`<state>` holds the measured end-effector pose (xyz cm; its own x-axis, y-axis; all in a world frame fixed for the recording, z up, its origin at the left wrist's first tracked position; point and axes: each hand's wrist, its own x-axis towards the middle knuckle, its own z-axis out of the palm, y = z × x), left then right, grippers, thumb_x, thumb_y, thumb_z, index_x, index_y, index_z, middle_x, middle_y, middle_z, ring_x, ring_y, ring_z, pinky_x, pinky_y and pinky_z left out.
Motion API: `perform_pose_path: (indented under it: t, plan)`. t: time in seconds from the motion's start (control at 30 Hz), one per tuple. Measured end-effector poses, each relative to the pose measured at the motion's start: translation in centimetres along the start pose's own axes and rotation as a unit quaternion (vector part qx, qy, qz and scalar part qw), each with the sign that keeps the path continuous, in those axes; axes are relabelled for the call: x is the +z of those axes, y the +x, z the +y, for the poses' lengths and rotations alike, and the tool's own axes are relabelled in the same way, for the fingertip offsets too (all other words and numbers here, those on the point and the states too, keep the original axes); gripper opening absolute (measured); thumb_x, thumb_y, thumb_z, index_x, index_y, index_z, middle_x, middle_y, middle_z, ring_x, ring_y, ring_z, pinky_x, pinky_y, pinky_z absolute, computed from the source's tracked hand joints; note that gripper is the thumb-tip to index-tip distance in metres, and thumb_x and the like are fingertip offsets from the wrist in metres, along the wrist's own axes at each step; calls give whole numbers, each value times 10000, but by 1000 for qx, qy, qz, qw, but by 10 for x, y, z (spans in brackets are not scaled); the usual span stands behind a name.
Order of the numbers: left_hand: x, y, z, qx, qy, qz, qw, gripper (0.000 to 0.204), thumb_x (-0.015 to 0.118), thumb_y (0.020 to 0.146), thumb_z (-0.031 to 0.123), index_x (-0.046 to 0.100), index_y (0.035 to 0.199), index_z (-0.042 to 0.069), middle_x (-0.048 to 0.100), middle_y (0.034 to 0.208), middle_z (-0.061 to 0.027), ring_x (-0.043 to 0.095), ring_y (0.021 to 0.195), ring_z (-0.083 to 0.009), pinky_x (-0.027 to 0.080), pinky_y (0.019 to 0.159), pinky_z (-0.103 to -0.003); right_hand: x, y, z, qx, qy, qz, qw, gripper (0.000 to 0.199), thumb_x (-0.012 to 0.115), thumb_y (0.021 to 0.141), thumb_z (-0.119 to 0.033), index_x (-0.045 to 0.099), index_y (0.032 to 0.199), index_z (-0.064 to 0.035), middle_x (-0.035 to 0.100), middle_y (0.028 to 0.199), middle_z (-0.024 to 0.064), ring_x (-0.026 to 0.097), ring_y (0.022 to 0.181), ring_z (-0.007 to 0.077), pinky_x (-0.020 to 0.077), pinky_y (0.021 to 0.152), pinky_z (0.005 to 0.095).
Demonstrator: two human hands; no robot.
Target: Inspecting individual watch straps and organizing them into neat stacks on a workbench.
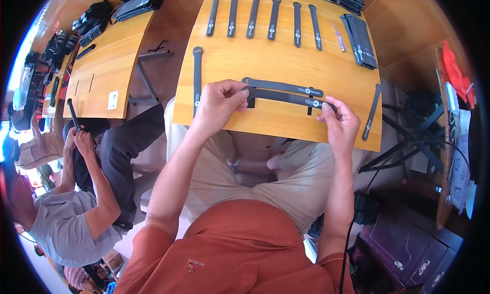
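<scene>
My left hand [220, 101] pinches the left end of a long black strap [286, 96] over the near part of a wooden table [286, 59]. My right hand [341, 121] grips the same strap's right end, near its small round emblem. A second black strap [283, 86] lies just behind it, almost parallel and touching. Both hands hold the strap flat just above the tabletop.
Several black straps [273, 18] lie in a row at the table's far side, with stacks of more [360, 41] at the far right. Single straps lie at the left [197, 79] and right [371, 112] edges. A seated person [81, 192] works at a neighbouring table on my left.
</scene>
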<state>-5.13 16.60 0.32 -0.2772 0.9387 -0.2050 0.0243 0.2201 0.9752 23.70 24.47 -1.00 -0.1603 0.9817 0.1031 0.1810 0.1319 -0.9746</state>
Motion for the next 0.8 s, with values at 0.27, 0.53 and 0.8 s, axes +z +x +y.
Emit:
perform_pose_path:
  t: [0.27,0.53,0.8]
  plan:
    - [1,19,-5,-27,25,38,999,184,706,986,85,721,1056,-84,704,776,-42,631,683,-66,516,627,-232,4,22,16,10,-19,-5,1000,221,705,988,-91,721,1151,58,702,827,36,624,664,66,583,594,242]
    - [6,24,3,-46,87,66,993,184,710,972,86,738,1052,-77,722,765,-52,624,631,-66,507,607,-235,8,30,15,37,-80,-8,996,214,710,990,-112,734,1141,38,689,811,23,611,660,56,541,539,230]
    - [7,25,2,-53,119,99,987,179,725,939,83,756,1034,-66,730,735,-77,642,622,-80,513,602,-259,7,34,11,63,-78,-8,995,208,704,990,-106,735,1144,30,676,818,9,586,673,49,515,518,212]
